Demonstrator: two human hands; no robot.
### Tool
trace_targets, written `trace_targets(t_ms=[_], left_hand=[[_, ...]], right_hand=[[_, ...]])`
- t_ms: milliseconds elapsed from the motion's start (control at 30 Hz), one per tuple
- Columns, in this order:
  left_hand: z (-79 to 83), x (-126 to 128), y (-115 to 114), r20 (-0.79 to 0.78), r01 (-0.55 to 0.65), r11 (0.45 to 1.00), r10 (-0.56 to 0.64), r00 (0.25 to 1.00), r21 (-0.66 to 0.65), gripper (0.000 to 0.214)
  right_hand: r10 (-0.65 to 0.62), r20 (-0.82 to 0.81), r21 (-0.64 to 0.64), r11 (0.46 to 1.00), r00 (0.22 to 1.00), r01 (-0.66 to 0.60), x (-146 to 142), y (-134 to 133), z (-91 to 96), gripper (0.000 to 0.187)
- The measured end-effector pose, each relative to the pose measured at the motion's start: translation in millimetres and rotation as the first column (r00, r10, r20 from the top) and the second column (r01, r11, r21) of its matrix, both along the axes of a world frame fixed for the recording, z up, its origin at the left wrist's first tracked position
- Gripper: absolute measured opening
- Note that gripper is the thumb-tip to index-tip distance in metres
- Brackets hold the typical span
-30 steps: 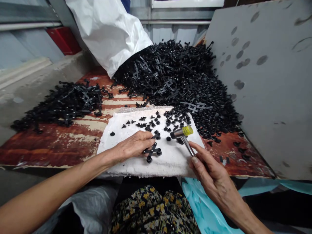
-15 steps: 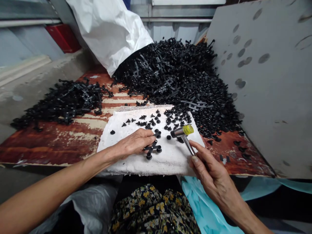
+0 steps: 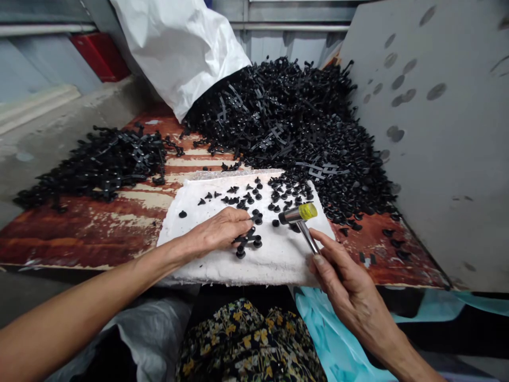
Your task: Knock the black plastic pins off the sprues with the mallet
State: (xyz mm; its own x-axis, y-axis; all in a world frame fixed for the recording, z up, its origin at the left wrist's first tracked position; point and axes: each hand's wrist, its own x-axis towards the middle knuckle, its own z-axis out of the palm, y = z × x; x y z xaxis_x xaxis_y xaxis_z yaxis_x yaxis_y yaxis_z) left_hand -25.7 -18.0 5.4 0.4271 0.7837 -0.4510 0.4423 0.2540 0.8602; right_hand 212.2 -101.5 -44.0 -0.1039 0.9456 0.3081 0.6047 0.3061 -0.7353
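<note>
On the white padded sheet [image 3: 222,270], my left hand [image 3: 225,228] is closed on a black crossed-strip linkage [image 3: 247,237] with round feet at its ends. The fingers hide part of that piece. My right hand [image 3: 338,265] grips the metal handle of a small mallet [image 3: 296,214] with one yellow and one black face. The mallet head is held above the sheet, to the right of the linkage. Around and beyond both hands lie loose black plastic studs [image 3: 249,198] with flat round heads.
A large heap of black parts [image 3: 294,122] covers the back right, below a white sack [image 3: 183,48]. A smaller pile of linkages [image 3: 119,164] lies at left on the worn red-brown tabletop [image 3: 135,239]. A grey panel [image 3: 429,143] stands along the right.
The left hand and linkage have shifted very slightly left and toward the far side. The right hand and mallet look almost still. The view has tilted a little.
</note>
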Motion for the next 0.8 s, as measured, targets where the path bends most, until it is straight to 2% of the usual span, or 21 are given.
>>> trace_targets(t_ms=[133,267,800], left_hand=[[2.3,-1.2,0.7,0.052,-0.010,0.999,0.012,0.999,-0.037,0.031],[2.9,-0.9,1.8,0.032,-0.026,0.998,0.028,0.999,-0.060,0.030],[-1.1,-1.0,1.6,0.016,-0.003,0.999,0.003,1.000,-0.034,0.028]], right_hand=[[0.011,-0.001,0.012,1.000,1.000,-0.011,0.4,-0.1,0.3,0.038],[0.024,-0.001,0.018,1.000,1.000,-0.024,0.1,0.7,1.3,0.038],[0.007,0.010,0.002,1.000,1.000,-0.007,1.1,0.1,-0.3,0.039]])
